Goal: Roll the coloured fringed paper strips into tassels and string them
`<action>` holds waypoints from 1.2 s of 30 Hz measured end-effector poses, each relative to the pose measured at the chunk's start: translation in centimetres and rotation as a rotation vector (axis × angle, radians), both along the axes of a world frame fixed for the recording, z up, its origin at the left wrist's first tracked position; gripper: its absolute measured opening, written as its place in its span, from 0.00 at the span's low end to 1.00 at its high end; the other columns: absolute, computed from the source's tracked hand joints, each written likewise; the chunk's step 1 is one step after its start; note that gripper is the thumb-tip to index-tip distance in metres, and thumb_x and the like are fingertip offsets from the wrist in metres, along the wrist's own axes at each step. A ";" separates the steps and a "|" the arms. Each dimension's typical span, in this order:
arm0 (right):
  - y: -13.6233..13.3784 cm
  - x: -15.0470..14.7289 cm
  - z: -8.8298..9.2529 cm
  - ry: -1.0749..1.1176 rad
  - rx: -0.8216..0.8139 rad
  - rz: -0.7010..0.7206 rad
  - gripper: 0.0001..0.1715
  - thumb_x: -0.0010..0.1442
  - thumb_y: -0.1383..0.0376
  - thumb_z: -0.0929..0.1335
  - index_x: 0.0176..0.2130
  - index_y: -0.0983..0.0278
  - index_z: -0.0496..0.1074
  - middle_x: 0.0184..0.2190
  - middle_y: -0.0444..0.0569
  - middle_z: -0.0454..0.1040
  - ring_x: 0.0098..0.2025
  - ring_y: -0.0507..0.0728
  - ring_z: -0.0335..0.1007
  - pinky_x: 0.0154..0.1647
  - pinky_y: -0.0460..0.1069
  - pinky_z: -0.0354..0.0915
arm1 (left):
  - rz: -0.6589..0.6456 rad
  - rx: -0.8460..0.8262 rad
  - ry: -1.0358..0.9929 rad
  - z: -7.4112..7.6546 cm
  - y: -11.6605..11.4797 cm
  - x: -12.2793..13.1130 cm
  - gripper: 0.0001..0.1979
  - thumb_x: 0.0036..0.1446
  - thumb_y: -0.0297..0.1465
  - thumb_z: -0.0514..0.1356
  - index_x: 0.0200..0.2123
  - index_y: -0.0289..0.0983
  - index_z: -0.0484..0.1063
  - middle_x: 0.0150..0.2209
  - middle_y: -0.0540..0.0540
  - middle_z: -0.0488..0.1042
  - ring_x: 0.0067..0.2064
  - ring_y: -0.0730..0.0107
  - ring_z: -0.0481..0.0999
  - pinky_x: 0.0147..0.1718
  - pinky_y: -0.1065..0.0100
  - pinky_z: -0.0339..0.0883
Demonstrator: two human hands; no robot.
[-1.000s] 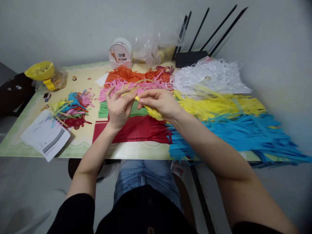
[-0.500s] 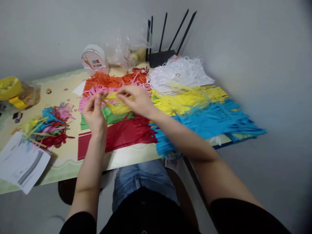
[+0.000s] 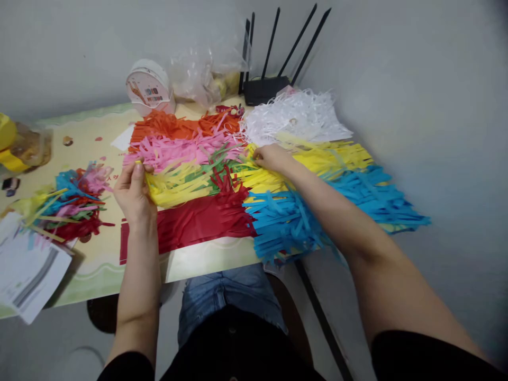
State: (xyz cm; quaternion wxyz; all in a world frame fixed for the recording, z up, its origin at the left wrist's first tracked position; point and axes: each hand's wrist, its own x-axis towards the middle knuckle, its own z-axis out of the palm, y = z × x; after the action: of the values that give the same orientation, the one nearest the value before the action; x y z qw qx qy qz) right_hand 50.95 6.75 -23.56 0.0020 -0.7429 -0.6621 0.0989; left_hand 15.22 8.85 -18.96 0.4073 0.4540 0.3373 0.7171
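Observation:
My left hand [image 3: 135, 190] is closed on the left end of a yellow fringed paper strip [image 3: 178, 182], which spreads to the right over green fringe. My right hand [image 3: 272, 159] has its fingers pinched at the left part of the yellow fringe pile [image 3: 329, 156]; whether a strand is between them is too small to tell. Around them lie orange fringe [image 3: 174, 126], pink fringe [image 3: 178, 149], red fringe [image 3: 202, 219], blue fringe [image 3: 369, 196] and white shredded paper [image 3: 297, 116]. Green fringe [image 3: 204, 170] shows partly beneath the yellow strip.
Behind the fringes stand a pinkish white box [image 3: 151, 90], a clear plastic bag [image 3: 198, 79] and a black router [image 3: 264, 90] with upright antennas. At the left are a mixed-colour fringe bundle [image 3: 79, 203], white papers [image 3: 32, 270] and a yellow-lidded container [image 3: 34, 148].
My hands have moved apart, my right hand rightward to the yellow pile, my left slightly left and down. The yellow strip between them now hangs spread out from my left hand.

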 end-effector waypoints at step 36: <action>-4.7 -16.4 7.1 1.433 0.432 0.295 0.28 0.50 0.43 0.80 0.37 0.62 0.78 0.33 0.45 0.79 0.35 0.53 0.77 0.42 0.50 0.76 | -0.307 0.070 0.262 0.0 -4.8 2.7 0.16 0.56 0.45 0.74 0.35 0.38 0.82 0.33 0.48 0.84 0.35 0.71 0.83 0.42 0.69 0.76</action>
State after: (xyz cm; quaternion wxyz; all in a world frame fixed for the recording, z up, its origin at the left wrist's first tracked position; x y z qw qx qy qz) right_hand 34.51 2.08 -16.46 0.5634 -0.3840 -0.5958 0.4244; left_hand 17.94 4.03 -18.92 0.4485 0.6036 0.2889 0.5926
